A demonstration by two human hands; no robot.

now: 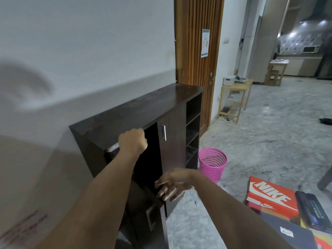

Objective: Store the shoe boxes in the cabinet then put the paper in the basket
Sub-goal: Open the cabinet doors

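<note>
A dark wooden cabinet [136, 108] stands against the wall. Its left door [143, 209] is swung out toward me, and the inside is dark. My left hand [133, 141] grips the top edge of this open door. My right hand [172, 186] is lower down, with straight fingers touching the door's outer edge. An orange Nike shoe box [269, 196] lies at the lower right, with a black box [312, 209] and a dark blue box [287, 230] beside it. A pink mesh basket [212, 164] stands on the floor by the cabinet's right end. A small scrap, perhaps paper [196, 203], lies on the floor.
The cabinet's right door [172, 137] is closed, and open shelves [193, 130] fill its right end. A wooden room door [197, 51] is behind it. A light wooden side table [235, 97] stands farther along the wall. Marble floor stretches to the right.
</note>
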